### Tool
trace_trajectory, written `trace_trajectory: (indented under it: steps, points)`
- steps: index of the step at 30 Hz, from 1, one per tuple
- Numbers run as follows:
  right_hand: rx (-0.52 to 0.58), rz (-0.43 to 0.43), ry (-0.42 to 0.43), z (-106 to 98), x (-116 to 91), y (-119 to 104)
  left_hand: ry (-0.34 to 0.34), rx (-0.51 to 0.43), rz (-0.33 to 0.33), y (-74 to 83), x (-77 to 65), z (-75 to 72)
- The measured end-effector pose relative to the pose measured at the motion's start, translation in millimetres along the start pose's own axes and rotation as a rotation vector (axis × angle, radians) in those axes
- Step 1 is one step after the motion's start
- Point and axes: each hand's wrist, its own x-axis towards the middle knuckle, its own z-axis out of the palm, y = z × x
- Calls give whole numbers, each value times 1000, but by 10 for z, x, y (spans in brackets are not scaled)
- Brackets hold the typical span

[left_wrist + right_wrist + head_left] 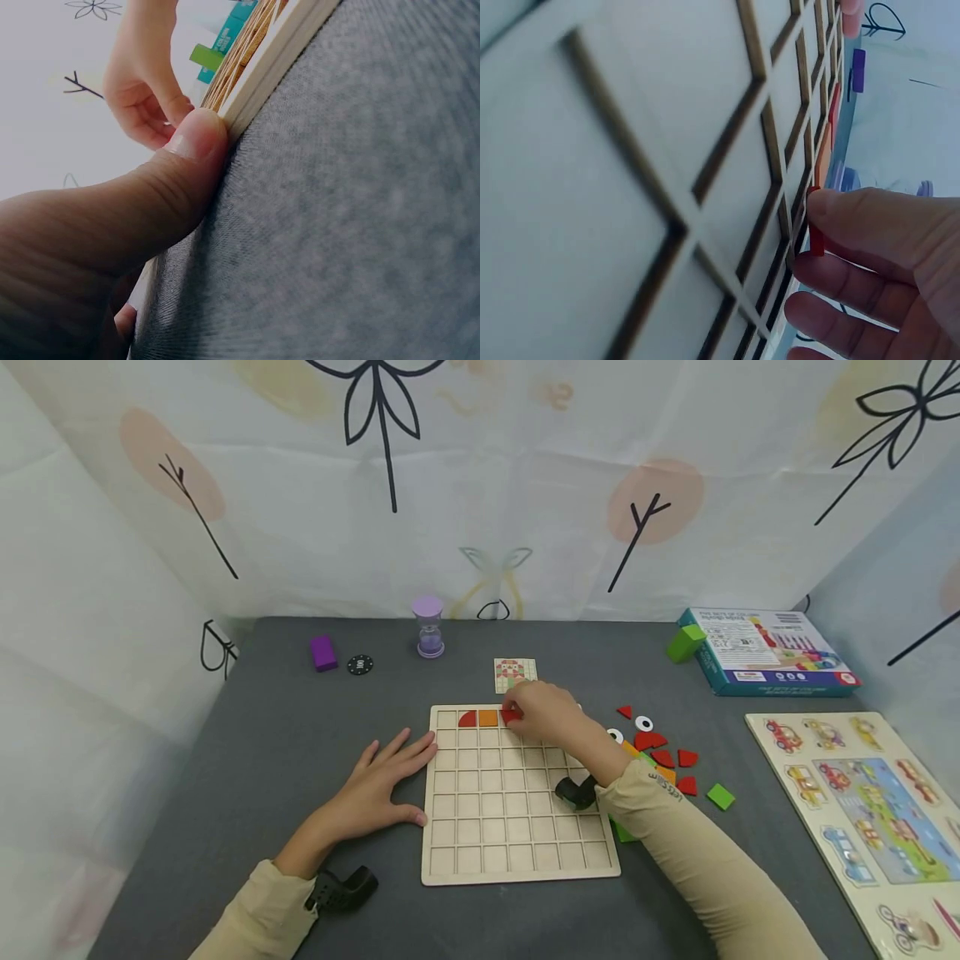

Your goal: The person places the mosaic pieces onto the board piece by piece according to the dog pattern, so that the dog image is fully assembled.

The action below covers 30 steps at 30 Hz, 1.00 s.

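Note:
A pale wooden grid board lies flat on the grey table. In its top row sit a red rounded piece and an orange square. Just right of these, my right hand pinches another red piece between thumb and forefinger, right at the top-row cell. My left hand has its fingers spread along the board's left side, and its thumb touches the edge. Behind the board is a small pattern card, partly covered by the right hand.
Loose red pieces, with orange, green and white ones, lie right of the board, some hidden by the right arm. A picture puzzle and a game box with a green block are farther right. A purple block, black disc and hourglass stand behind.

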Motion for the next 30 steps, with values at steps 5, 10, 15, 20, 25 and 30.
trace_trajectory:
  steps: [5,10,15,20,25,30]
  points:
    - [9,10,11,19,11,-36,0,3,5,4,16,6]
    - [33,7,-4,5,7,-50,3,2,2,6,14,11]
    - [112,23,34,-109,-179,122,6,0,2,6,4,21]
    - [127,6,102,-224,-543,529,11,11,-2,2,0,11]
    - [78,81,66,-245,-879,921,0,19,-10,-2,0,-2]
    - [31,131,-1,-230,-1067,1156,1,8,-1,8,3,1]
